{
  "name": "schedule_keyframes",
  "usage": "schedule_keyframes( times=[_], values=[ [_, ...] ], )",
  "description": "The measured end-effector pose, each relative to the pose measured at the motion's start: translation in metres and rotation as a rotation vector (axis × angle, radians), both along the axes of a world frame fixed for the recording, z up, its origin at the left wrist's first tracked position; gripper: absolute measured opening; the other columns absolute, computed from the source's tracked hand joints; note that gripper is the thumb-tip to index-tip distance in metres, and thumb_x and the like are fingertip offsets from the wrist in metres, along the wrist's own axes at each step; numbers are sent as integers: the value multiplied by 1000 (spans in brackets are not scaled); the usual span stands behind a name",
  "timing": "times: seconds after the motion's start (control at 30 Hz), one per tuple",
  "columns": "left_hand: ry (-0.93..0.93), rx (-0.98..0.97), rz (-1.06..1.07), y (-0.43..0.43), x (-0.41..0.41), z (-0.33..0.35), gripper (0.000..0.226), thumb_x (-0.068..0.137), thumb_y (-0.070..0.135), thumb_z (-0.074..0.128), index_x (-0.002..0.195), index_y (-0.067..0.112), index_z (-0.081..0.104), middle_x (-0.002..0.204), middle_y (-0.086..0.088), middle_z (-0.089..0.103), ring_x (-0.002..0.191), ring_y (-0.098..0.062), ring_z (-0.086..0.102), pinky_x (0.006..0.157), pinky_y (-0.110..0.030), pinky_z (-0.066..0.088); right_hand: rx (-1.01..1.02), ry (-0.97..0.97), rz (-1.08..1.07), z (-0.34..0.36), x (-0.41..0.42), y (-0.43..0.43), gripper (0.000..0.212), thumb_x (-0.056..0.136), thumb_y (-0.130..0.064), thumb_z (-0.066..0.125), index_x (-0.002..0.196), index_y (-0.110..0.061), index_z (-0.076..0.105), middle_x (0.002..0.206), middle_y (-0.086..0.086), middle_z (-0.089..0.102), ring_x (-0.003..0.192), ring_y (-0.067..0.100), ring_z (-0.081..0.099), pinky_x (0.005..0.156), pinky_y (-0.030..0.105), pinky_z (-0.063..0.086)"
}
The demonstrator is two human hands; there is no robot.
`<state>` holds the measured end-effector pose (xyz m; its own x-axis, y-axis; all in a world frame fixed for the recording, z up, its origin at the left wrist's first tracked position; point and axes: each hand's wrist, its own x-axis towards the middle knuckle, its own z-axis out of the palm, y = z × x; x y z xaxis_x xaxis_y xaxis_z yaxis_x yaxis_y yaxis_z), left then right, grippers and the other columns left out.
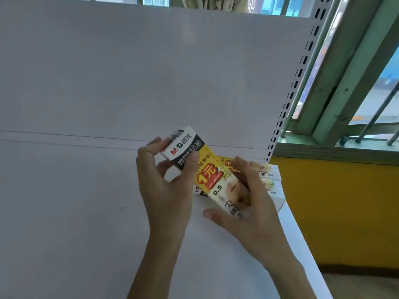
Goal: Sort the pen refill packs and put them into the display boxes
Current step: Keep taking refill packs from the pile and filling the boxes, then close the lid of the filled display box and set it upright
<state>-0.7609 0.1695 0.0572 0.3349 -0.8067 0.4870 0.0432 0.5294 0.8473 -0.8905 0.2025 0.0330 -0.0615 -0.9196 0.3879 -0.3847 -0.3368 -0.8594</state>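
Observation:
My left hand (166, 184) grips a white and black refill box (183, 145) between thumb and fingers, lifted above the shelf. My right hand (246, 203) holds a yellow and cream refill box (218, 182) marked 0.5, with the thumb under it and the fingers curled over its far side. Behind my right hand, more cream boxes (267, 171) lie stacked near the shelf's right end. A bit of another box (197, 190) peeks out beneath the yellow one.
The white shelf board (75, 201) runs wide to the left, with a white back panel (129, 72) behind it. A slotted upright (291, 93) marks the right end. Beyond it are a window frame (345, 83) and a yellow wall (334, 212).

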Motion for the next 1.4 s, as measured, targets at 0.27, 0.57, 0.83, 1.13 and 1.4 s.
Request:
schedule_keyframes(
  times=[0.27, 0.57, 0.83, 1.13, 1.4],
  values=[
    [-434, 266, 173, 5, 22, -38, 26, 80, 33, 67, 98, 24, 51, 115, 12, 53, 109, -6, 50, 86, -20, 39, 88, 328, -216, -4, -46, 23, 68, 59, -14, 85, 109, -44, 51, 104, -29, 49, 93, -13, 52, 65, 3, 45],
    [-402, 522, -72, 40, 23, -58, 54, 92, 32, 45, 143, 22, 30, 128, 19, 50, 102, 19, 45, 79, 4, 33, 299, 26, -415, -36, -38, 51, 72, 78, -14, 69, 138, -26, 32, 118, -14, 49, 106, 4, 50, 86, 21, 41],
    [-573, 474, -84, 40, 13, -57, 47, 96, 18, 41, 142, 15, 33, 91, 18, 52, 67, 12, 48, 59, 6, 35, 241, 213, -438, -33, -30, 43, 33, 84, -7, 56, 112, -24, 55, 90, -22, 59, 77, -8, 60, 60, 5, 45],
    [-530, 532, -105, 1, 30, -51, 44, 89, 26, 57, 132, 20, 47, 121, 7, 56, 107, -7, 54, 84, -16, 44, 157, 155, -540, -2, -73, 11, 18, 89, -9, 53, 82, -18, 67, 83, -12, 68, 72, 3, 64, 67, 21, 53],
    [-632, 427, -84, 4, 22, -51, 26, 89, 24, 56, 114, 26, 56, 101, 12, 57, 84, 5, 53, 59, -6, 40, 305, 810, -145, 16, -42, -59, 49, 77, -48, 65, 121, -30, 54, 113, -8, 52, 103, 10, 44, 87, 30, 40]
  ],
)
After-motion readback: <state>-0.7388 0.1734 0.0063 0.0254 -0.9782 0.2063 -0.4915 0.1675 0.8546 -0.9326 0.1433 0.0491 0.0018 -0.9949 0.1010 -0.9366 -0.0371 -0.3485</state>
